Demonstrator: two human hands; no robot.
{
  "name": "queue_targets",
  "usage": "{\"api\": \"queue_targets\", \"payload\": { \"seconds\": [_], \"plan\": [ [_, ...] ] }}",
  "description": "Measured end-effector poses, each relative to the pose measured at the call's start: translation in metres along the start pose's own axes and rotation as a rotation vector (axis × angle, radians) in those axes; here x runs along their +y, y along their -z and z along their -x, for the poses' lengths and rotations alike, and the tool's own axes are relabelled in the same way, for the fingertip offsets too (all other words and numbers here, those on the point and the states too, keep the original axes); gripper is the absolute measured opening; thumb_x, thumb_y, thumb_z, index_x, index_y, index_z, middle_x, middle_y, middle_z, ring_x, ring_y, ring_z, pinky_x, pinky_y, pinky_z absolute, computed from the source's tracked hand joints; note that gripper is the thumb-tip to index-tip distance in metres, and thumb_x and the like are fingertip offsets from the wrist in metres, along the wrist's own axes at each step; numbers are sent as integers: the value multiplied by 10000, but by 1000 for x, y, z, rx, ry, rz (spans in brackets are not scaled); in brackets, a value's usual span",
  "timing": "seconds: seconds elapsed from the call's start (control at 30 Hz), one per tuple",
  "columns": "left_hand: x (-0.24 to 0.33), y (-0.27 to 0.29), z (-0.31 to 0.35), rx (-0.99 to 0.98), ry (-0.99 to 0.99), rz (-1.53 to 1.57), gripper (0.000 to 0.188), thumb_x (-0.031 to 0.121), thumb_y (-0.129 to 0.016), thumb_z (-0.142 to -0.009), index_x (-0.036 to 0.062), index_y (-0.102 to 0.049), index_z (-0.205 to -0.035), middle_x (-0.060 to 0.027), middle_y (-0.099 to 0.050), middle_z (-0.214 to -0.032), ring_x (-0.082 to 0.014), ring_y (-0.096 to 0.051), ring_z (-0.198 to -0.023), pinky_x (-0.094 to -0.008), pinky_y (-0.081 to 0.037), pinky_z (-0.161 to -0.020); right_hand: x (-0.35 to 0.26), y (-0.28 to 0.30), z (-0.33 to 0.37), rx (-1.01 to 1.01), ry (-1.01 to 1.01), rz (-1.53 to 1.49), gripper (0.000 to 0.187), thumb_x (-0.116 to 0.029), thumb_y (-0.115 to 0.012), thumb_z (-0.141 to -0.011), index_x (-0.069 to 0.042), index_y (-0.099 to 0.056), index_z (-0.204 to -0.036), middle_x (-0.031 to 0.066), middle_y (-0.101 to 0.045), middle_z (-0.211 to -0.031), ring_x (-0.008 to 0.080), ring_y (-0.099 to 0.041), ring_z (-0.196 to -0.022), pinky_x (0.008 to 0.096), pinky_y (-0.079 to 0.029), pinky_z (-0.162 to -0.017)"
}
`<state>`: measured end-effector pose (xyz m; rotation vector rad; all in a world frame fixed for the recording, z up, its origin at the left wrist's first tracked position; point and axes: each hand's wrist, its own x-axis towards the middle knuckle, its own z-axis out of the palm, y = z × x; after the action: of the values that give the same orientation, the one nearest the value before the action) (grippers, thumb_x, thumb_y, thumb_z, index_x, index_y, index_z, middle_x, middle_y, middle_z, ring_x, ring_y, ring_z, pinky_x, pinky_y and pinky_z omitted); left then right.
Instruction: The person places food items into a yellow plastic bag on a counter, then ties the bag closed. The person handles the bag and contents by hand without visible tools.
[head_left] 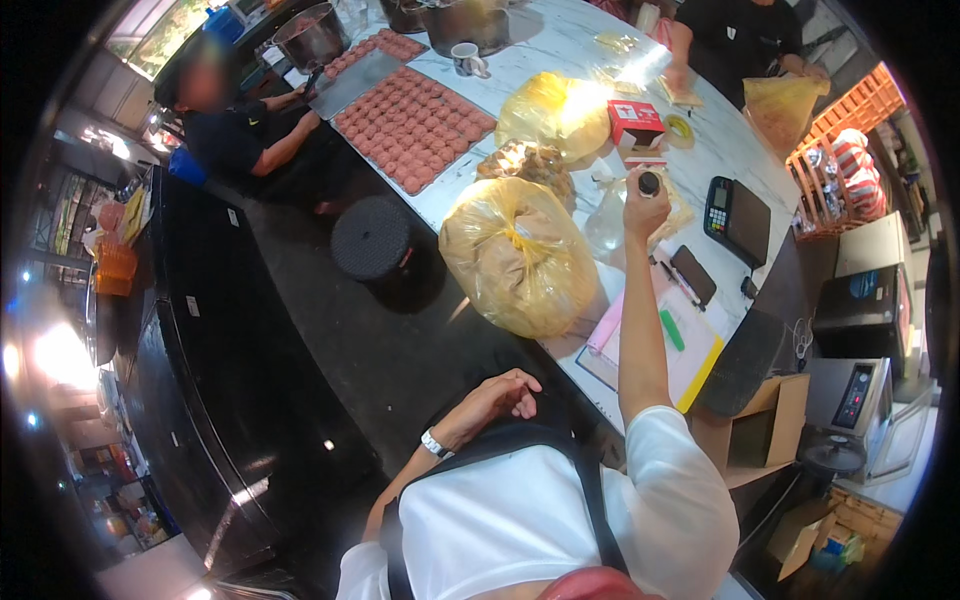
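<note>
My right hand [643,211] reaches out over the table, its fingers wrapped round a small object with a round black end [648,184]; the rest of it is hidden in the fist. Just below the fist lies a clear plastic bag [607,222], and a pale packet is partly hidden beside it. Near the table edge, my left hand [508,394] hangs before my body with loosely curled fingers and nothing in them. Closest to that hand on the table is a large knotted yellow plastic bag [518,260] with tan contents.
Trays of meatballs [415,125] lie far left, near a seated person [230,120]. Another person [740,35] handles a yellow bag across the table. A card terminal [738,220], phone [693,275], green marker [671,330] and red box [635,125] lie right. A black stool [371,240] stands left.
</note>
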<state>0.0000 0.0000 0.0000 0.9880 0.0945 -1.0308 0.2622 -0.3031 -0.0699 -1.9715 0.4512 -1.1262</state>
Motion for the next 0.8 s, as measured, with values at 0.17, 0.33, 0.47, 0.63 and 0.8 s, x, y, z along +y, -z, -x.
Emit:
{"api": "queue_targets", "payload": {
  "seconds": [0.17, 0.33, 0.47, 0.63, 0.8],
  "plan": [
    [-2, -3, -8, -5, 25, 6, 345, 332, -414, -1012, 51, -590, -1105, -56, -637, -877, -124, -587, -838, -271, -447, -823, -1, 1, 1, 29, 9, -21, 233, -287, -758, -771, -71, -677, -807, 123, -655, -749, 327, -641, -718, 418, -486, -667],
    [-1, -5, -16, -26, 28, 0, 358, 351, -419, -1007, 53, -586, -1114, -62, -636, -884, -131, -584, -842, -280, -443, -824, 1, 0, 1, 45, 16, -22, 242, -271, -769, -756, -55, -675, -812, 129, -648, -749, 327, -638, -718, 416, -485, -668],
    [0, -9, -22, -28, 63, 5, 355, 349, -421, -1006, 54, -586, -1116, -65, -633, -882, -134, -578, -847, -278, -433, -819, -1, 0, 1, 55, 8, 3, 245, -275, -774, -742, -61, -678, -812, 125, -641, -738, 322, -634, -711, 415, -484, -661],
    [4, -17, -29, -38, 89, 1, 350, 345, -419, -1007, 54, -584, -1110, -61, -629, -866, -134, -574, -845, -276, -427, -811, -3, 2, 1, 48, 20, -5, 238, -268, -774, -744, -61, -682, -817, 120, -647, -734, 304, -638, -690, 401, -488, -650],
    [8, -21, -36, -42, 95, -3, 343, 342, -419, -1007, 56, -584, -1100, -56, -626, -859, -136, -574, -842, -271, -426, -802, -5, 3, 0, 33, 32, -31, 231, -256, -774, -741, -59, -678, -812, 106, -648, -727, 300, -634, -696, 399, -490, -652]
  ]
}}
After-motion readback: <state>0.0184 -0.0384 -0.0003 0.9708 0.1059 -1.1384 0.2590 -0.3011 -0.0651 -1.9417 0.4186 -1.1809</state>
